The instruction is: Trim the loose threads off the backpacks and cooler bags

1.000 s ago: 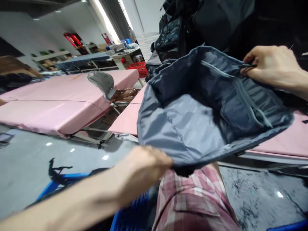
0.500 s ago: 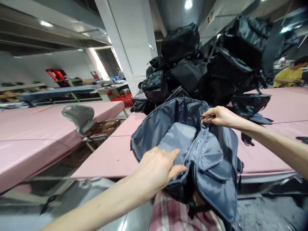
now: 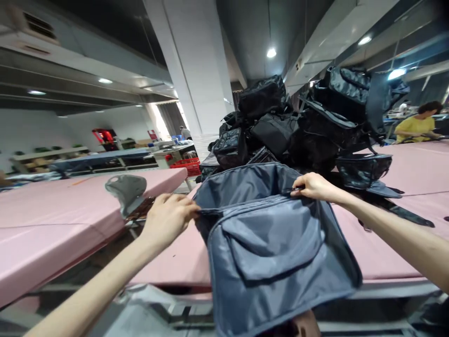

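Note:
An open backpack with grey-blue lining stands at the edge of the pink table in front of me, its front panel folded down toward me. A lining pocket bulges on that panel. My left hand pinches the left corner of the bag's opening, fingers closed. At the right side of the opening, my right hand is closed around a small dark slim tool, its kind too small to make out, held against the rim. The floor of the bag is hidden behind the near rim.
A high pile of black backpacks stands behind the bag on the pink table. To the left are a second pink table and a grey chair. A person in yellow sits at the far right.
My left hand has moved from over the bag's inside to its left corner and gripped it. The front panel now spreads wide toward me. My right hand keeps its hold; the view has tilted up.

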Motion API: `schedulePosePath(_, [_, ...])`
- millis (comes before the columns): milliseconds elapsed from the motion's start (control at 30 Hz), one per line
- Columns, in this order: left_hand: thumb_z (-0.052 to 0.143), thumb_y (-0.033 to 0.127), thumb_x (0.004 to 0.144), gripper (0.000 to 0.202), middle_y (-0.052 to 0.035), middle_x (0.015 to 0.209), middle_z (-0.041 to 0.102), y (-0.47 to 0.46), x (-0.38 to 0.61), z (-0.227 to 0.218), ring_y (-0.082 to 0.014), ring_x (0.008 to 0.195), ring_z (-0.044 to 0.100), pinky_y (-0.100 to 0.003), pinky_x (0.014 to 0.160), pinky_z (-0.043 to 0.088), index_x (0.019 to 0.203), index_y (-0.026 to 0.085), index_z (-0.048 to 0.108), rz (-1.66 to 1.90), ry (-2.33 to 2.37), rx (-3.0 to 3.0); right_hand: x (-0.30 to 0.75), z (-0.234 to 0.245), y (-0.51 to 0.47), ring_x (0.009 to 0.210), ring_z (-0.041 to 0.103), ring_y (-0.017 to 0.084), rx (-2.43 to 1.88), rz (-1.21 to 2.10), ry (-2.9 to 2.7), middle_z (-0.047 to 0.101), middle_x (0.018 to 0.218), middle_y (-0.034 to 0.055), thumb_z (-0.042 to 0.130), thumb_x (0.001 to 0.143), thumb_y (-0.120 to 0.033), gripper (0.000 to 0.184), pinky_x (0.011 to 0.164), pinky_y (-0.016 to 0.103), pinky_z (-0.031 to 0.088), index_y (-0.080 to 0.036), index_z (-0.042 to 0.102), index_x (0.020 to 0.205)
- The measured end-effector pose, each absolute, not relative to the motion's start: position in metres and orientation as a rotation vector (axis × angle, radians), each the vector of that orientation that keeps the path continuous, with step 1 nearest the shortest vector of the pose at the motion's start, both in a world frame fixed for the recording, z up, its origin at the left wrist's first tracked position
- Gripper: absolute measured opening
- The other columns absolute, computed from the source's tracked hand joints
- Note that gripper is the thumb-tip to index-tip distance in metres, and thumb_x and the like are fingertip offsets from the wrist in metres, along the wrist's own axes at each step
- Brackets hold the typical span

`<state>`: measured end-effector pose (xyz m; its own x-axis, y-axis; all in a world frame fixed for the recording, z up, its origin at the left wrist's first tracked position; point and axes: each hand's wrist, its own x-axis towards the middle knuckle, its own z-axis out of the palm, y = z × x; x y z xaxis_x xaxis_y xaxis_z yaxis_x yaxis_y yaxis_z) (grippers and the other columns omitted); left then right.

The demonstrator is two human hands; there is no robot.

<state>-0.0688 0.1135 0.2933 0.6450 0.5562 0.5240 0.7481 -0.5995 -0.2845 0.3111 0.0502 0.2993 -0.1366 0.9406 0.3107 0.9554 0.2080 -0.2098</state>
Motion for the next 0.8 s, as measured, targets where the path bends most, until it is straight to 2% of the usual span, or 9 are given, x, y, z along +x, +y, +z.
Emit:
schedulePosePath(67, [0.046,0.022,0.078,0.025,-0.0071,0.101,0.066,0.129,-0.066,0.298,-0.028,0.1,0.054,-0.044,0.086,0.037,0.086,0.023,0.069,-0.618,-1.175,-2.396,0.292,0.299,0.046,0.063,0.057,0.014,-1.74,-0.089,-2.192,0.065,0.066,0.0006,0.058,0.073,-0.042,0.022,0.053,0.022,0.031,-0.023,0.069,0.075])
schedulePosePath(200, [0.043,0.031,0.08,0.034,-0.0039,0.107,0.065,0.133,-0.026,0.288,-0.0188,0.099,0.056,-0.03,0.09,0.041,0.104,0.02,0.064,-0.772,-1.164,-2.795,0.273,0.301,0.046,0.059,0.054,0.014,-1.831,-0.101,-2.182,0.06,0.058,0.0004,0.057,0.073,-0.04,0.022,0.051,0.022,0.029,-0.022,0.068,0.071])
schedulePosePath(267, [0.043,0.034,0.081,0.034,-0.0031,0.105,0.066,0.133,-0.003,0.281,-0.0183,0.098,0.056,-0.028,0.089,0.04,0.103,0.02,0.065,-0.832,-1.181,-2.849,0.274,0.304,0.049,0.059,0.054,0.014,-1.845,-0.017,-2.198,0.06,0.058,-0.0003,0.056,0.074,-0.04,0.022,0.051,0.021,0.029,-0.021,0.068,0.071])
schedulePosePath(400, [0.045,0.036,0.08,0.029,-0.0014,0.091,0.069,0.139,0.024,0.275,-0.0183,0.088,0.059,-0.026,0.079,0.042,0.087,0.021,0.069,-0.901,-1.249,-2.922,0.276,0.31,0.051,0.061,0.056,0.014,-1.846,0.079,-2.235,0.061,0.059,-0.0012,0.055,0.074,-0.043,0.026,0.052,0.022,0.032,-0.021,0.068,0.071])
schedulePosePath(467, [0.046,0.039,0.079,0.03,-0.0006,0.083,0.069,0.144,0.028,0.275,-0.0174,0.082,0.06,-0.024,0.072,0.043,0.081,0.021,0.07,-0.895,-1.26,-3.025,0.274,0.31,0.052,0.067,0.059,0.016,-1.84,-0.011,-2.189,0.064,0.068,-0.0015,0.058,0.071,-0.046,0.026,0.055,0.022,0.035,-0.023,0.068,0.08])
schedulePosePath(533, [0.046,0.041,0.078,0.031,-0.0001,0.084,0.069,0.147,0.03,0.276,-0.0171,0.081,0.06,-0.022,0.069,0.042,0.081,0.021,0.069,-0.896,-1.277,-3.084,0.269,0.308,0.055,0.078,0.061,0.018,-1.763,-0.144,-2.132,0.067,0.086,-0.0012,0.062,0.069,-0.048,0.035,0.062,0.024,0.038,-0.026,0.063,0.097])
schedulePosePath(600, [0.048,0.042,0.077,0.03,0.0,0.087,0.069,0.15,0.031,0.276,-0.0174,0.082,0.06,-0.022,0.068,0.041,0.082,0.021,0.07,-0.887,-1.31,-3.08,0.264,0.304,0.059,0.085,0.06,0.018,-1.639,-0.255,-2.133,0.066,0.097,-0.0001,0.06,0.073,-0.045,0.039,0.067,0.025,0.039,-0.026,0.057,0.107])
schedulePosePath(700, [0.048,0.041,0.076,0.03,-0.0002,0.082,0.069,0.151,0.03,0.276,-0.0172,0.079,0.06,-0.022,0.065,0.04,0.083,0.021,0.07,-0.831,-1.412,-3.069,0.254,0.298,0.066,0.084,0.059,0.017,-1.469,-0.466,-2.208,0.066,0.093,0.0015,0.053,0.081,-0.036,0.023,0.071,0.027,0.037,-0.024,0.057,0.1])
schedulePosePath(800, [0.047,0.042,0.076,0.032,-0.0001,0.077,0.068,0.152,0.03,0.275,-0.0168,0.076,0.059,-0.022,0.063,0.039,0.082,0.02,0.07,-0.796,-1.439,-3.089,0.246,0.295,0.074,0.078,0.055,0.017,-1.325,-0.695,-2.273,0.066,0.085,0.0031,0.053,0.083,-0.031,0.016,0.073,0.03,0.032,-0.021,0.059,0.094])
